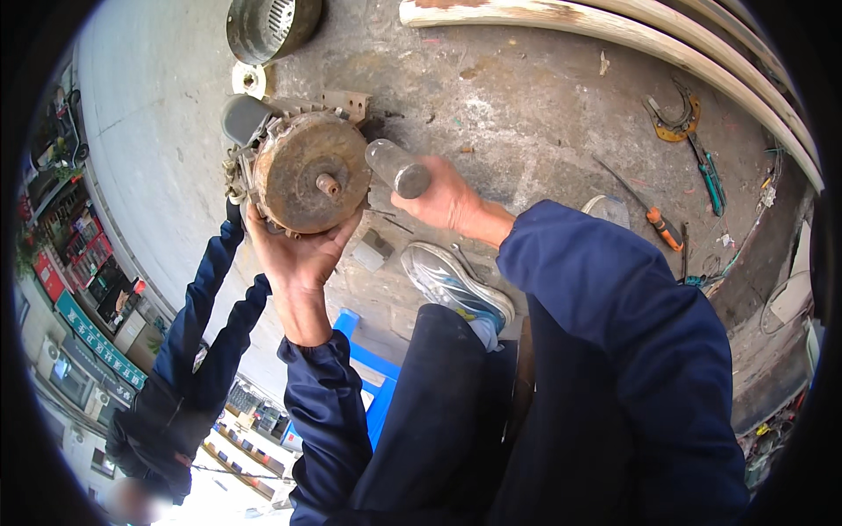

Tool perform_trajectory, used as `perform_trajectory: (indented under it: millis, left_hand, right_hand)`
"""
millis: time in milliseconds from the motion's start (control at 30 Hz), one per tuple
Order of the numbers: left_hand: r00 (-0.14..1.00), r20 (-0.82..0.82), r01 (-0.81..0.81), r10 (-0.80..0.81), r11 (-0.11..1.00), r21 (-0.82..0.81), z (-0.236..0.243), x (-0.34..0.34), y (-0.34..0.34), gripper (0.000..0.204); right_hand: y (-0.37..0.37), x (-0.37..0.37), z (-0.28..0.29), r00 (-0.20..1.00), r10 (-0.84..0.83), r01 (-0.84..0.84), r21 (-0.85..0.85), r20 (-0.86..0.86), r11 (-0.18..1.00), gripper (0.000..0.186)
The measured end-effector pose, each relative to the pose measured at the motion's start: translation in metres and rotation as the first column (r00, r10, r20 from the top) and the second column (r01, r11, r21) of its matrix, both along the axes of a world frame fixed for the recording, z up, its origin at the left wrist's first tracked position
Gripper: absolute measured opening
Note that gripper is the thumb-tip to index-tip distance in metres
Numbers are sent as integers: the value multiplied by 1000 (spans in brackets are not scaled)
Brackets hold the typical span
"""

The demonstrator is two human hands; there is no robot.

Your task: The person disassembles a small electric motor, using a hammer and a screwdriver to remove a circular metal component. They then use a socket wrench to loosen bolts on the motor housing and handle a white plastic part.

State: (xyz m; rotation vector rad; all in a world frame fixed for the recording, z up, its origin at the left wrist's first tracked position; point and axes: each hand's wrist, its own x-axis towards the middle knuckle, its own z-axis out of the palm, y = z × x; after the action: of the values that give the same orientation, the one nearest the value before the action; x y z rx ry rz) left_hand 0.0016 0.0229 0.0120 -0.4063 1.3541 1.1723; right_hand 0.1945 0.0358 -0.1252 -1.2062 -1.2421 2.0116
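A rusty electric motor [294, 171] stands on the ground with its round end face and short central shaft toward me. My left hand [301, 263] grips its near lower rim, thumb and fingers spread around the edge. In my right hand [449, 200] is a hammer [399, 168] with a thick cylindrical metal head; the fist hides most of its handle. The hammer head is close beside the motor's right rim; I cannot tell whether they touch. A small grey block [372, 251] lies below the motor.
Beyond the motor are a round metal cover [274, 28] and a pale ring [249, 80]. Right lie an orange-handled screwdriver [664, 226], green-handled pliers [710, 182] and a yellow clamp-like tool [675, 123]. Wooden poles [561, 22] line the far side. A person [171, 394] stands left, near a blue stool [379, 399].
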Motion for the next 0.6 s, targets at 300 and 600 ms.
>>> perform_trajectory:
  millis: [300, 600]
  left_hand:
    - [999, -39, 4, -2, 999, 36, -1, 2, -3, 91]
    - [1000, -21, 11, -12, 1000, -15, 1, 1, 2, 92]
  right_hand:
    - [-16, 41, 14, 992, 5, -11, 46, 125, 999, 21]
    - [-2, 5, 6, 987, 130, -131, 8, 92, 991, 34]
